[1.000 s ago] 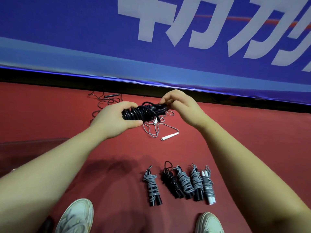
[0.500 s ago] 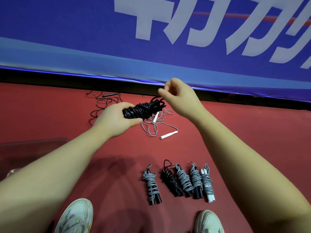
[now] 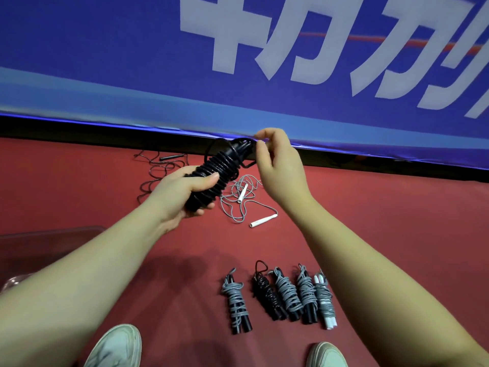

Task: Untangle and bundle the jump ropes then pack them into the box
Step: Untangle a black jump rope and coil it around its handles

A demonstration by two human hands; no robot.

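My left hand [image 3: 182, 193] grips the lower part of a black jump rope bundle [image 3: 221, 165], wound tight and tilted up to the right. At its upper end my right hand [image 3: 277, 165] pinches the loose black rope end. On the red floor beyond lies a loose grey rope with white handles [image 3: 244, 205]. A tangled black rope [image 3: 158, 168] lies further back left. Several finished bundles [image 3: 280, 295] lie in a row near my feet. The clear plastic box [image 3: 50, 242] sits at the left, partly hidden by my left arm.
A blue banner [image 3: 238, 62] with white lettering stands along the back above a dark base strip. My two white shoes [image 3: 116, 345] show at the bottom edge. Red floor stretches to the right of the bundles.
The black bundle has tipped from lying level to pointing up and right. My right hand rose to its upper end and pulls the rope end there.
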